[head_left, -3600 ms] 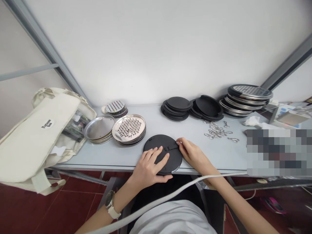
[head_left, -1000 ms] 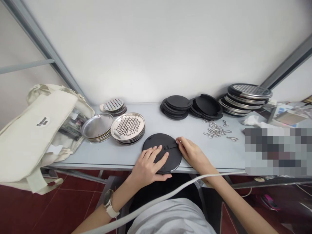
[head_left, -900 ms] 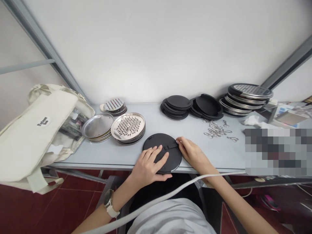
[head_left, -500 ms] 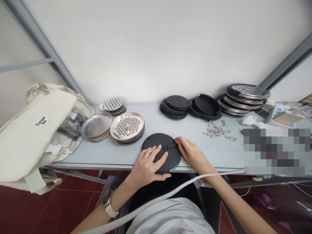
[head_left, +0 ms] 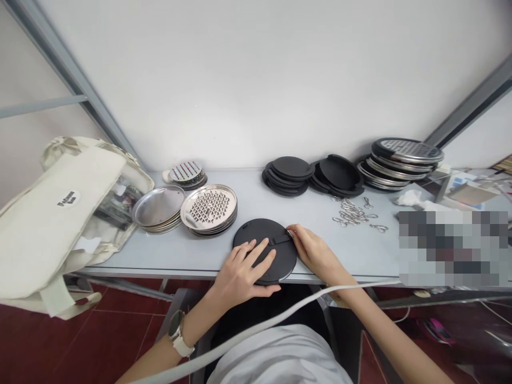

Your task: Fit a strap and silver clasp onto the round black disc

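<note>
- Round matte black plastic disc point(head_left: 267, 241) — flat at the frame's lower centre, on the pale grey counter point(head_left: 200, 250), a small tab at its right edge.
- Left hand point(head_left: 240, 272) — grip spread flat on the disc.
- Right hand point(head_left: 314, 250) — grip pinched narrow at the tab.

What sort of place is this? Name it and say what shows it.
Probably a small assembly workbench: sorted stacks of black discs and metal grater plates, a heap of loose metal clips, and both hands, left and right, on one black disc.

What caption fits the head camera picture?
Left hand presses flat on a black round disc at the table edge while right hand fingers its side tab.
</note>
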`<state>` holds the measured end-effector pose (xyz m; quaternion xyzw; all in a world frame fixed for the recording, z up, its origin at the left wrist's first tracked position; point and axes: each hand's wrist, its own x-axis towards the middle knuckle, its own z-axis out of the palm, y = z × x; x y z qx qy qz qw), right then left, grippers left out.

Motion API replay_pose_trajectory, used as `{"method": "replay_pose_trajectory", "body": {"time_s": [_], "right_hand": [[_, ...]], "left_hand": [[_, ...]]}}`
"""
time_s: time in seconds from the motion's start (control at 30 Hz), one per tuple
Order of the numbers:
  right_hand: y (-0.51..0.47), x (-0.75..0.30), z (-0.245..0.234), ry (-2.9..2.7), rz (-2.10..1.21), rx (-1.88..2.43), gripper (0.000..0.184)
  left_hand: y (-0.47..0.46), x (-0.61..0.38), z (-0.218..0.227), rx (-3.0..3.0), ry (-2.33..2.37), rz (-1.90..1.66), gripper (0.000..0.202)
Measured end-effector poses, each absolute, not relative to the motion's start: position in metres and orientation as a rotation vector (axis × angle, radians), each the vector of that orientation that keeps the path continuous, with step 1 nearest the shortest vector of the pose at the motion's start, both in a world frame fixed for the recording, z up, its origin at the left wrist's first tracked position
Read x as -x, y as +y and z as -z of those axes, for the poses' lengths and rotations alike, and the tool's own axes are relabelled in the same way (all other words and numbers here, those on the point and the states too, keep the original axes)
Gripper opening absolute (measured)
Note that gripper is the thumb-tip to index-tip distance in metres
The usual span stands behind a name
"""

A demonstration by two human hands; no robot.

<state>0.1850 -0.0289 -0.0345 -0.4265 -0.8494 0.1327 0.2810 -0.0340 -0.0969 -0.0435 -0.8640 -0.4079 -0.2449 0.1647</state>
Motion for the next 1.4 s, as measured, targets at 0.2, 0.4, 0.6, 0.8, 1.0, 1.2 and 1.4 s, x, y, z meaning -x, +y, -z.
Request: {"method": "replay_pose_trajectory", "body": {"time_s": [0.2,0.4,0.6,0.8,1.0,1.2,1.4], "right_hand": [[-0.0289,-0.1852,0.0356,-2.276,-0.373,1.159,0.019],[-0.0284,-0.1855,0.0362,-2.271,-0.397,1.141,0.019],[-0.0286,-0.1859,0.0357,-2.268,-0.389,1.135,0.019],[-0.0281,-0.1851,0.0339,-2.248,-0.436,1.139,0.021],[-0.0280,-0.1842,0.0318,-2.238,-0.484,1.156,0.021],[-0.0296,-0.1850,0.0300,-2.228,-0.508,1.164,0.021],[-0.0305,-0.1842,0.0293,-2.207,-0.506,1.157,0.022]], "left_hand": [[-0.0966,0.0331,0.0410,2.458,-1.154,0.696,0.058],[-0.0968,0.0332,0.0413,2.449,-1.149,0.697,0.058],[-0.0970,0.0330,0.0395,2.455,-1.148,0.714,0.057],[-0.0974,0.0330,0.0391,2.457,-1.145,0.723,0.056],[-0.0973,0.0331,0.0398,2.461,-1.150,0.718,0.057],[-0.0974,0.0322,0.0369,2.452,-1.153,0.719,0.056],[-0.0968,0.0328,0.0404,2.449,-1.144,0.712,0.057]]}}
